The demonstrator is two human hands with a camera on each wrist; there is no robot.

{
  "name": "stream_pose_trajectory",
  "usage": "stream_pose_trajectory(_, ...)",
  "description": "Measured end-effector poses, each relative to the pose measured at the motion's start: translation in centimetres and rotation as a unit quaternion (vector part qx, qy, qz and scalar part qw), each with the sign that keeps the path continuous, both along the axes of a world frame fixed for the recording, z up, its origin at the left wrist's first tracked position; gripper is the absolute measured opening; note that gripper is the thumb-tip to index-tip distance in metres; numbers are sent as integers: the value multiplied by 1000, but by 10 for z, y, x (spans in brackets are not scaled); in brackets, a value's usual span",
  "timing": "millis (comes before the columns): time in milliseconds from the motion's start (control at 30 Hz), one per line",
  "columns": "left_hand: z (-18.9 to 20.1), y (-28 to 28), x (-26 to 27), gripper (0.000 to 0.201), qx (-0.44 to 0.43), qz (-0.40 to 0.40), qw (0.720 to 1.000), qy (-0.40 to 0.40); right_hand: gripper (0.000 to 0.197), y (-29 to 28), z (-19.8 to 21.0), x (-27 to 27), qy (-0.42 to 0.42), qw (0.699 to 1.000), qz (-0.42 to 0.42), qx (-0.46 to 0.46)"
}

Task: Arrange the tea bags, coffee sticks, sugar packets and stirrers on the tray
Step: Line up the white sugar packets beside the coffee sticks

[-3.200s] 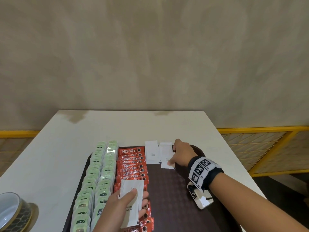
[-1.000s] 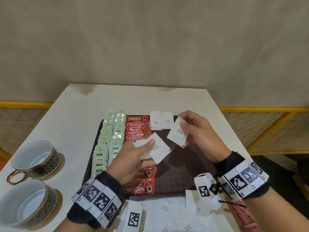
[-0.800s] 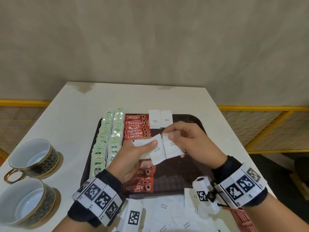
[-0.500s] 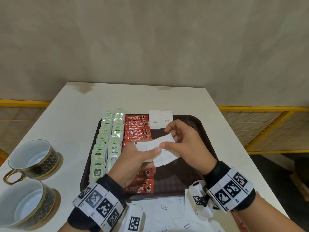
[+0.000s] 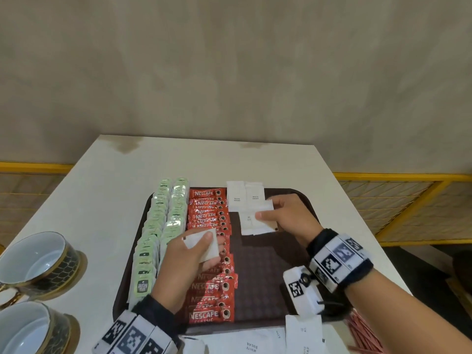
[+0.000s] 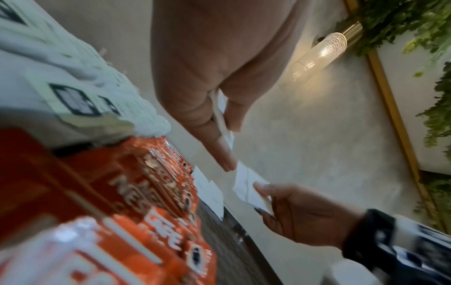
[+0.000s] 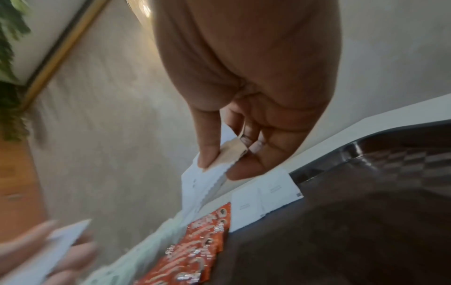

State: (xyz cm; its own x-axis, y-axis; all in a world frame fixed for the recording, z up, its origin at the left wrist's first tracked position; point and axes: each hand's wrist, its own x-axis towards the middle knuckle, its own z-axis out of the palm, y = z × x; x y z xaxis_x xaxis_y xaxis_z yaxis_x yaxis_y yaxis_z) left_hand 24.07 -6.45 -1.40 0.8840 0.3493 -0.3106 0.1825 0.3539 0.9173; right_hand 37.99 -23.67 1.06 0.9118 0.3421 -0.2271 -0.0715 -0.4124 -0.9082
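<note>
A dark brown tray (image 5: 265, 282) holds two columns of green tea bags (image 5: 163, 226), a column of red coffee sticks (image 5: 209, 284) and two white sugar packets (image 5: 245, 199) at its far end. My right hand (image 5: 265, 215) pinches white sugar packets (image 5: 255, 226) just in front of those two, low over the tray; the right wrist view shows thumb and fingers closed on the packets (image 7: 214, 173). My left hand (image 5: 208, 242) holds another sugar packet (image 5: 204, 247) above the coffee sticks, pinched between thumb and fingers (image 6: 220, 119).
Loose sugar packets (image 5: 255, 346) lie on the white table (image 5: 97, 200) in front of the tray. Red stirrers (image 5: 365, 333) lie at the near right. Two dark gold-rimmed cups (image 5: 38, 261) stand at the left. The tray's right half shows bare surface.
The hands met over the tray and the right one took a packet from the left. The right hand has since moved to the tray's far end; the left drew back.
</note>
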Motion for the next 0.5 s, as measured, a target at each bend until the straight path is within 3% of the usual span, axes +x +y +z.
stream_pose_trajectory(200,-8,13,-4,16,-1,6,1000,23,22,34,-41,61,16,993,-74,-86)
stream_pose_trajectory(500,-8,24,0,15,-12,24,999,43,16,60,-45,80,-60,977,-45,-198)
